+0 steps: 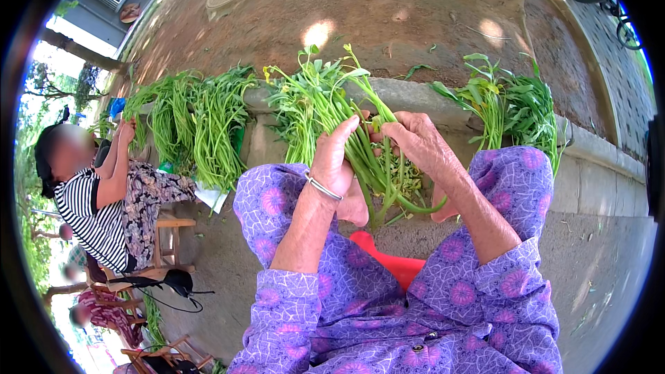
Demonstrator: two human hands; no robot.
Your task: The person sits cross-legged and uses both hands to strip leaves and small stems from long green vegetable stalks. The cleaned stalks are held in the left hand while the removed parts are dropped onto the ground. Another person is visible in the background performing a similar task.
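Note:
My left hand [337, 158] is closed around a bunch of long leafy green stems [340, 109], leaves pointing away from me and cut ends hanging between my knees. Close by on the right, my right hand [413, 140] pinches some of the stems at the bunch's right edge; its fingertips are partly hidden. Behind the bunch, more greens [298, 150] lean on the stone curb [441, 101]. Beneath my hands, small leaf scraps [410, 171] lie in a pile, partly covered by the stems.
Heaps of greens [215, 135] drape over the curb at left; another pile [530, 109] lies at right. A person [104, 202] in a striped top sits at left on a wooden stool [174, 223]. Something red [395, 265] shows beneath me. Wooden chairs [166, 356] stand lower left.

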